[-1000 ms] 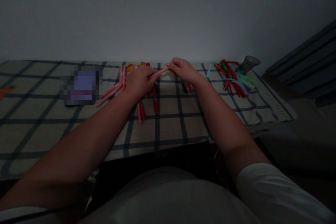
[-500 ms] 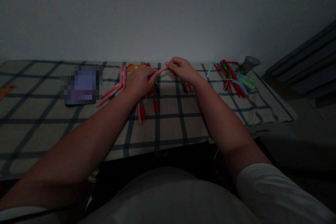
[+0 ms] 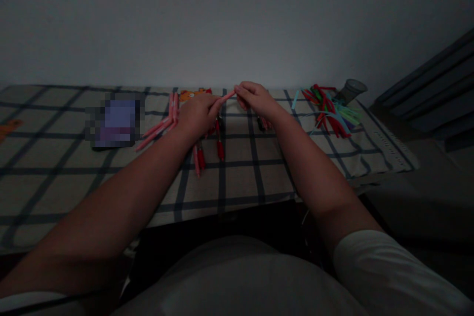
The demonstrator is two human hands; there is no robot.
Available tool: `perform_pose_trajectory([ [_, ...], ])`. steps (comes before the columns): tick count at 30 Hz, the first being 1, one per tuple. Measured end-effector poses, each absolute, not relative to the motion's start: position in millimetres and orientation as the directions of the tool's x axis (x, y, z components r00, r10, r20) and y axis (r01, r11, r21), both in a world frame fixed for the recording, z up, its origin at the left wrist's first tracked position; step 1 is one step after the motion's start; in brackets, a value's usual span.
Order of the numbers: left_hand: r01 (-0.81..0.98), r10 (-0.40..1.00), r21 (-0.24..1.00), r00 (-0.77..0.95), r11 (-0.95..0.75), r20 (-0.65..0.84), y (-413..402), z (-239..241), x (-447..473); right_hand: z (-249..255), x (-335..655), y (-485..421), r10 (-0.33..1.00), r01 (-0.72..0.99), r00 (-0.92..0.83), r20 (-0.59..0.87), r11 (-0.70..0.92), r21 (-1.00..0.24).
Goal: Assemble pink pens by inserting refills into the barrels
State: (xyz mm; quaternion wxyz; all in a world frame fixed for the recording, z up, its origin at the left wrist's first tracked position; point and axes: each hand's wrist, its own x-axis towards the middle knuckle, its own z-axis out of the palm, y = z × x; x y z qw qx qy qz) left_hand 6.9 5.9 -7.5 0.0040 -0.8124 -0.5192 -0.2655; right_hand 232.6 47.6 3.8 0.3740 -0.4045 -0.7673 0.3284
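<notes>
A slim pink pen (image 3: 228,95) stretches between my two hands above the cloth. My left hand (image 3: 198,114) pinches its left part, and the fingertips of my right hand (image 3: 255,96) are closed on its right end. Beneath my left hand lie red pens (image 3: 220,149), partly covered by the hand. More pink pens (image 3: 159,130) rest to the left of that hand. Dark and pink pen ends (image 3: 264,122) show below my right wrist. An orange item with a bear face (image 3: 192,94) sits behind my left hand.
The checked cloth (image 3: 240,177) covers the table up to the wall. At right are a tangle of red, green and blue strips (image 3: 329,113) and a clear cup (image 3: 352,90) tipped over. A pixelated dark-edged flat object (image 3: 117,121) lies at left.
My right hand has shifted very slightly at the pen's end, and the pen looks a little straighter. Everything on the cloth stays in place.
</notes>
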Motion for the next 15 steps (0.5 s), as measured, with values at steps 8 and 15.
perform_pose_trajectory([
  [8,0.808,0.804,0.249,0.394,-0.534,0.445,8.6,-11.3,6.1,-9.0,239.9,65.7,0.788,0.407,-0.433,0.437,0.604,-0.685],
  [15,0.814,0.806,0.242,0.390,-0.527,0.445,11.3,-14.4,5.3,-3.6,239.9,63.6,0.751,0.470,-0.449,0.484,0.659,-0.587],
])
